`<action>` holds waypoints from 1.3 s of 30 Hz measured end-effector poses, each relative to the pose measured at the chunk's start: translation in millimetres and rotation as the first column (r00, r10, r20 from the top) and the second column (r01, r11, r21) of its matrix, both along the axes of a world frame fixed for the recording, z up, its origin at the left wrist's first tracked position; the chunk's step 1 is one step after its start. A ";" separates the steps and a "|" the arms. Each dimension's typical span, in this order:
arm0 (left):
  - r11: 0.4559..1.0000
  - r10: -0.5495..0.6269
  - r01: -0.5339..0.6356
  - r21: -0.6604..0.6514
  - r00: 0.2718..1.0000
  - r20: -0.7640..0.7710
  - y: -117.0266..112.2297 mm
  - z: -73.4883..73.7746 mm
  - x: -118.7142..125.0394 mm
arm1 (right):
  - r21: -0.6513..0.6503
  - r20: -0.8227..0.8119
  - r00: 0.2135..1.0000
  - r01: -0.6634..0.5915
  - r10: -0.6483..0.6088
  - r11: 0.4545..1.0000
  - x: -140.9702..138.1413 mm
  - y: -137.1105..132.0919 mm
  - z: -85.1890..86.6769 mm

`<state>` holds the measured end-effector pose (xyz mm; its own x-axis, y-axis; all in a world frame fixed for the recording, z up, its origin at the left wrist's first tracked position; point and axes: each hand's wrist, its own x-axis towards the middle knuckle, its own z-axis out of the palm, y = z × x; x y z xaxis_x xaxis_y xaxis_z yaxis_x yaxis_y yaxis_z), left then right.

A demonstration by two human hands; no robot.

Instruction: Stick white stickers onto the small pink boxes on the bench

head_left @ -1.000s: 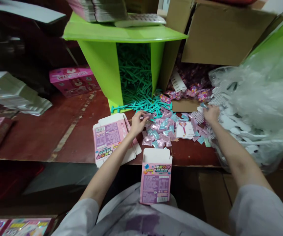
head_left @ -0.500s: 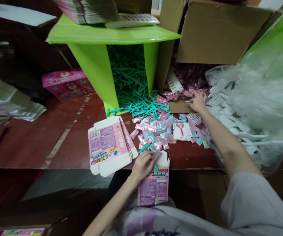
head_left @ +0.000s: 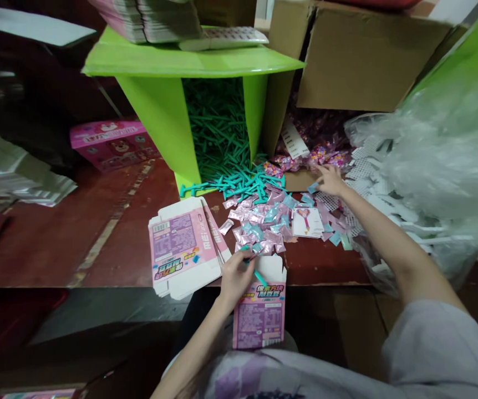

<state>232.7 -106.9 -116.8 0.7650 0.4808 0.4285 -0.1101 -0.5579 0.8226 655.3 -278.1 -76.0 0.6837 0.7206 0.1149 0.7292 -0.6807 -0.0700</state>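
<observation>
My left hand (head_left: 235, 280) is closed around a thin teal plastic hammer-shaped stick (head_left: 259, 277), at the raised flaps of a pink and purple printed carton (head_left: 259, 318). The carton stands upright against my lap, its top flaps up. My right hand (head_left: 330, 182) is over the back right of the table, some fingers extended. A small blue foil packet (head_left: 313, 188) appears pinched at its thumb side. Just beyond are small bags of colourful beads (head_left: 326, 157). Between my hands lie loose pink and blue packets (head_left: 259, 230) and folded leaflets with a pink wand picture (head_left: 308, 223).
Flat cartons (head_left: 184, 244) are stacked on the left. Teal sticks (head_left: 239, 184) spill from a green bin (head_left: 151, 116). White plastic parts (head_left: 382, 194) lie in a clear bag at the right, near a large cardboard box (head_left: 351, 61). A pink box (head_left: 114, 144) stands farther left.
My right hand has moved left and slightly nearer, away from the bead bags, with the blue packet now visible. My left hand has shifted slightly left and tilted the teal stick.
</observation>
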 end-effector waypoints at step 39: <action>0.811 -0.311 0.317 0.491 0.945 -0.097 -4.9 3.2 -21.5 | 0.392 0.055 0.883 0.411 -0.467 0.823 -0.9 33.5 -11.5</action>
<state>211.2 -111.8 -113.7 0.8441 -0.0600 0.5328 -0.3420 -0.8256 0.4488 654.4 -244.6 -87.4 0.8733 0.2369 0.4256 0.3799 -0.8782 -0.2907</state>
